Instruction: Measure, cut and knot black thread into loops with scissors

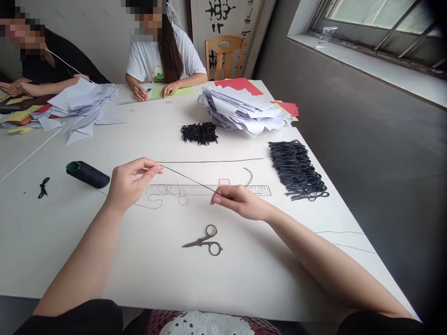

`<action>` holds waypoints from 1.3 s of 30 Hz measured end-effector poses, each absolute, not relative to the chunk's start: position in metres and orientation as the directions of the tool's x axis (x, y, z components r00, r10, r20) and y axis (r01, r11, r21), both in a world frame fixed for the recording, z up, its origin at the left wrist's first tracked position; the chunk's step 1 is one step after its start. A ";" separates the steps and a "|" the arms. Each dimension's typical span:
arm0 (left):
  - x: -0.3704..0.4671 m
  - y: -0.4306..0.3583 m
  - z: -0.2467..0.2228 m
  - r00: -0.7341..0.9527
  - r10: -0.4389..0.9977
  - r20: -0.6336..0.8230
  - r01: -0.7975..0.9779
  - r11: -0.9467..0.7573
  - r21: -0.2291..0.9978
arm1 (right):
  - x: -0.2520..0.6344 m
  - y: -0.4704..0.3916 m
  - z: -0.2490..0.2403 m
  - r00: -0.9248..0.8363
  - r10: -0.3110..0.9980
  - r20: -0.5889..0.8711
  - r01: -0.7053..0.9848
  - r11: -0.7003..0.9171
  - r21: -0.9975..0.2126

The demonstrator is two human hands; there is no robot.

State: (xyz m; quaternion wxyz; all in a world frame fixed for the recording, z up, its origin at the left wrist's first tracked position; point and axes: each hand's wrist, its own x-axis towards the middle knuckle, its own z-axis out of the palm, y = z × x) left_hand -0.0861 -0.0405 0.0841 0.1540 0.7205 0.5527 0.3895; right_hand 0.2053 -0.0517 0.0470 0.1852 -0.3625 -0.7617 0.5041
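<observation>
A dark thread runs taut, slanting down to the right between my two hands. Its upper end is pinched by the thumb and forefinger of my left hand. My right hand, lower down, has closed fingers around the other part, which they partly hide. Under the thread lies a clear ruler with loose thin thread curled over it. Behind the ruler, a straight dark cord is laid out. Small metal scissors lie spread in front of my hands. A black thread spool is beside my left wrist.
Black looped cords lie in a row at the right, and a smaller black bundle farther back. A heap of white papers stands behind. Two people sit across the table; one holds a pen. A grey wall borders the right.
</observation>
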 end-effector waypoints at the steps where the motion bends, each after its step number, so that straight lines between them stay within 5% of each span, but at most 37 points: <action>1: -0.092 -0.043 0.078 0.076 0.937 0.342 0.704 -0.293 0.647 | 0.211 -0.054 0.050 -0.633 0.770 -0.075 0.395 0.238 -0.887; 6: -0.109 -0.066 0.048 0.270 0.958 -0.096 0.810 -0.172 0.561 | 0.245 -0.080 0.068 -0.461 0.882 -0.100 0.542 0.191 -0.818; 9: -0.113 -0.076 0.041 0.295 0.935 -0.197 0.836 -0.153 0.527 | 0.267 -0.095 0.067 -0.385 0.918 -0.095 0.576 0.158 -0.802; 19: -0.147 -0.116 0.049 0.118 0.939 -0.323 0.868 0.061 0.494 | 0.315 -0.134 0.058 -0.244 0.951 -0.192 0.688 0.030 -0.725; 22: -0.155 -0.125 0.047 0.053 0.970 -0.238 0.907 0.053 0.417 | 0.318 -0.139 0.054 -0.264 0.938 -0.226 0.697 0.023 -0.717; 26: -0.136 -0.113 0.048 0.227 0.970 -0.083 0.885 -0.170 0.434 | 0.312 -0.137 0.049 -0.273 0.935 -0.227 0.698 0.030 -0.715; 29: -0.109 -0.091 0.046 0.410 0.902 -0.137 0.822 -0.299 0.485 | 0.304 -0.134 0.049 -0.265 0.945 -0.191 0.688 0.047 -0.724; 39: -0.118 -0.088 0.042 0.387 0.865 -0.320 0.845 -0.194 0.498 | 0.309 -0.135 0.050 -0.223 0.969 -0.104 0.674 0.076 -0.735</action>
